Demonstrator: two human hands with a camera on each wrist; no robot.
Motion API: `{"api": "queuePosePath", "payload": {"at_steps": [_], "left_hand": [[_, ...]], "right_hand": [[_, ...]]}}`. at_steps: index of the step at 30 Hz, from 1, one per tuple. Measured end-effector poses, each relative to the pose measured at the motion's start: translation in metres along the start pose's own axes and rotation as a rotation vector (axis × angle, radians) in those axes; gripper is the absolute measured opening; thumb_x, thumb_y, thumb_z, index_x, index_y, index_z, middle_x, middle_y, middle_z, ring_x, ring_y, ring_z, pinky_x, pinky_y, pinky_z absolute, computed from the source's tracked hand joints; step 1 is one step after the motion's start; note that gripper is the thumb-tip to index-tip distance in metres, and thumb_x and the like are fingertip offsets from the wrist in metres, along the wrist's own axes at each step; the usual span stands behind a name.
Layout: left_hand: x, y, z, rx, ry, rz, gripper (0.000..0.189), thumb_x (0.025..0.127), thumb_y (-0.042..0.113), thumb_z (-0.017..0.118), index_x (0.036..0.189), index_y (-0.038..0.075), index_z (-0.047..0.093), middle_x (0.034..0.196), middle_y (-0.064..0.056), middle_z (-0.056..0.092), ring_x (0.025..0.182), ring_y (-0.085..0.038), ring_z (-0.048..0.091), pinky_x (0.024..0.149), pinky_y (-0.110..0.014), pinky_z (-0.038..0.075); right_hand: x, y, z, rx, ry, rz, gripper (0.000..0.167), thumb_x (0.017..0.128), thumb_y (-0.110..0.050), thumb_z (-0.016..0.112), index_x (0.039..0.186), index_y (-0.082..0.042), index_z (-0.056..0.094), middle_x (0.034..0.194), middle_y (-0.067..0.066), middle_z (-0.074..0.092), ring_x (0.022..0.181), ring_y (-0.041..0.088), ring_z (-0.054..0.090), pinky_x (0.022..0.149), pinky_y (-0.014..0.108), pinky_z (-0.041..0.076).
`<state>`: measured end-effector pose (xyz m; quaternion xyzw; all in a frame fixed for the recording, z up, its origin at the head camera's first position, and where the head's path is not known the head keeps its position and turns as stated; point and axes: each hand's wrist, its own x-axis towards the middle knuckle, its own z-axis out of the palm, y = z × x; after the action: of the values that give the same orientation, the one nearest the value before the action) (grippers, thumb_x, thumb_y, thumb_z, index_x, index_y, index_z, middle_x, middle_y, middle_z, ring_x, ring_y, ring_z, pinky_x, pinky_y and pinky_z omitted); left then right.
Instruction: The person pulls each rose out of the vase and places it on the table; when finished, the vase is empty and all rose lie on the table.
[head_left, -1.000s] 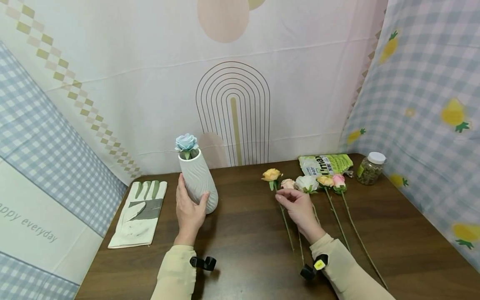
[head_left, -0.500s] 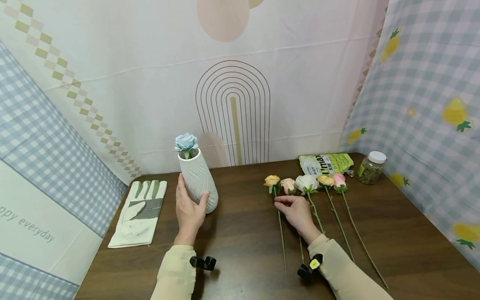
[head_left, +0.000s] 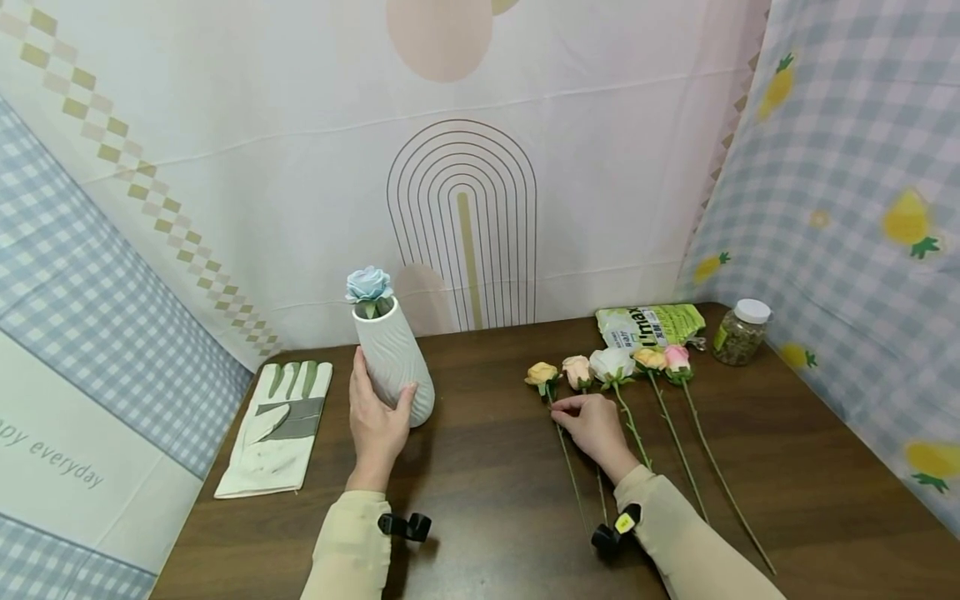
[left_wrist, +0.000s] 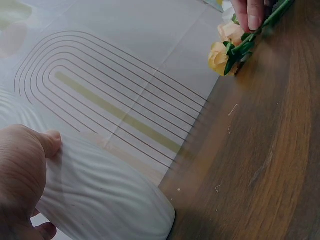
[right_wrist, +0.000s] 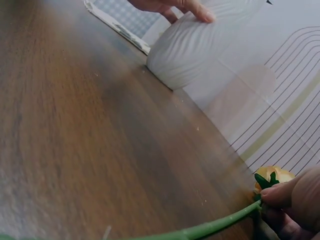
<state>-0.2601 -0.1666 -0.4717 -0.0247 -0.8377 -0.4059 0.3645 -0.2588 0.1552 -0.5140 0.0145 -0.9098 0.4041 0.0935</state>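
Observation:
My left hand (head_left: pixel 378 429) grips a white ribbed vase (head_left: pixel 397 358), thumb on its right side and fingers round its left. A pale blue rose (head_left: pixel 369 285) stands in the vase's mouth. On the right, my right hand (head_left: pixel 596 429) pinches the green stem of a yellow-orange rose (head_left: pixel 541 374) just below its leaves. The right wrist view shows that stem (right_wrist: pixel 215 226) running left from the thumb and fingertips. Beside it lie a peach rose (head_left: pixel 577 372), a white rose (head_left: pixel 612 364), another yellow rose (head_left: pixel 649 359) and a pink rose (head_left: pixel 677 358).
A white work glove with green and grey patches (head_left: pixel 281 425) lies at the table's left. Behind the roses sit a green-and-white packet (head_left: pixel 651 326) and a clear jar with a white lid (head_left: pixel 741 333). Printed cloth (head_left: pixel 322 167) hangs along the table's back edge.
My right hand has shifted slightly down, taking the yellow-orange rose lower, beside the peach rose; its stem has swung about. The left hand stays on the vase.

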Motion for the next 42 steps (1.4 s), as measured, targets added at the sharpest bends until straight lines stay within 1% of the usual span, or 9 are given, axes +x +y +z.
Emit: {"api": "queuePosePath", "payload": {"at_steps": [5, 14, 20, 23, 28, 31, 34, 38, 42], "left_hand": [[0.0, -0.001, 0.0, -0.002, 0.005, 0.007, 0.095, 0.08, 0.021, 0.079, 0.153, 0.01, 0.019, 0.148, -0.019, 0.035, 0.135, -0.032, 0.035, 0.105, -0.052, 0.031], [0.0, -0.001, 0.0, -0.003, 0.003, 0.006, 0.096, 0.08, 0.021, 0.079, 0.154, 0.012, 0.019, 0.147, -0.019, 0.035, 0.134, -0.032, 0.035, 0.104, -0.051, 0.031], [0.0, -0.001, -0.001, -0.004, -0.003, 0.005, 0.095, 0.08, 0.021, 0.078, 0.154, 0.01, 0.019, 0.146, -0.019, 0.036, 0.133, -0.033, 0.036, 0.104, -0.052, 0.031], [0.0, -0.001, -0.001, -0.004, -0.002, 0.01, 0.095, 0.08, 0.021, 0.078, 0.153, 0.009, 0.019, 0.146, -0.019, 0.036, 0.133, -0.033, 0.036, 0.104, -0.052, 0.032], [0.001, 0.001, 0.0, -0.008, 0.002, 0.02, 0.095, 0.08, 0.021, 0.078, 0.153, 0.01, 0.02, 0.147, -0.02, 0.035, 0.134, -0.033, 0.036, 0.104, -0.052, 0.031], [0.002, 0.002, 0.0, -0.008, -0.002, 0.023, 0.095, 0.08, 0.021, 0.078, 0.153, 0.01, 0.02, 0.147, -0.02, 0.035, 0.134, -0.033, 0.035, 0.104, -0.052, 0.031], [0.002, 0.002, -0.001, -0.004, 0.003, 0.02, 0.095, 0.079, 0.022, 0.079, 0.153, 0.01, 0.02, 0.147, -0.019, 0.036, 0.134, -0.032, 0.036, 0.105, -0.051, 0.031], [0.0, 0.001, -0.002, -0.002, 0.008, 0.01, 0.097, 0.078, 0.022, 0.081, 0.153, 0.01, 0.021, 0.147, -0.018, 0.036, 0.134, -0.032, 0.036, 0.104, -0.052, 0.031], [0.0, 0.0, -0.001, -0.003, 0.007, 0.018, 0.098, 0.078, 0.025, 0.081, 0.153, 0.01, 0.021, 0.147, -0.018, 0.036, 0.134, -0.033, 0.036, 0.103, -0.053, 0.032]], "right_hand": [[0.001, 0.002, 0.0, -0.008, -0.029, 0.005, 0.009, 0.084, -0.021, 0.075, 0.092, -0.018, 0.079, 0.089, -0.004, 0.074, 0.085, 0.018, 0.068, 0.072, 0.039, 0.052], [0.002, 0.001, -0.004, -0.025, -0.028, -0.032, 0.011, 0.085, -0.021, 0.074, 0.094, -0.017, 0.079, 0.091, -0.002, 0.074, 0.087, 0.02, 0.068, 0.075, 0.041, 0.052], [0.003, -0.015, -0.019, -0.017, 0.027, -0.06, 0.014, 0.087, -0.022, 0.072, 0.096, -0.014, 0.078, 0.091, 0.0, 0.074, 0.077, 0.018, 0.066, 0.066, 0.037, 0.05], [0.005, -0.03, -0.03, 0.022, 0.043, -0.084, 0.017, 0.088, -0.023, 0.071, 0.099, -0.012, 0.077, 0.093, 0.002, 0.073, 0.079, 0.017, 0.064, 0.065, 0.034, 0.049], [0.014, -0.064, -0.043, 0.134, 0.001, -0.163, 0.019, 0.089, -0.024, 0.071, 0.101, -0.011, 0.076, 0.092, 0.001, 0.072, 0.077, 0.014, 0.063, 0.065, 0.032, 0.05], [0.023, -0.095, -0.049, 0.199, -0.035, -0.186, 0.02, 0.088, -0.027, 0.071, 0.101, -0.013, 0.076, 0.09, -0.002, 0.072, 0.076, 0.013, 0.063, 0.065, 0.031, 0.05], [0.032, -0.131, -0.051, 0.234, -0.072, -0.218, 0.021, 0.088, -0.028, 0.071, 0.102, -0.014, 0.075, 0.092, -0.003, 0.072, 0.079, 0.013, 0.063, 0.067, 0.031, 0.051], [0.045, -0.179, -0.045, 0.259, -0.137, -0.27, 0.025, 0.088, -0.029, 0.071, 0.107, -0.012, 0.074, 0.1, -0.003, 0.07, 0.088, 0.011, 0.063, 0.074, 0.029, 0.051], [0.057, -0.215, -0.032, 0.368, -0.217, -0.271, 0.031, 0.087, -0.026, 0.072, 0.112, -0.009, 0.071, 0.104, -0.001, 0.069, 0.094, 0.012, 0.062, 0.077, 0.026, 0.051]]}}
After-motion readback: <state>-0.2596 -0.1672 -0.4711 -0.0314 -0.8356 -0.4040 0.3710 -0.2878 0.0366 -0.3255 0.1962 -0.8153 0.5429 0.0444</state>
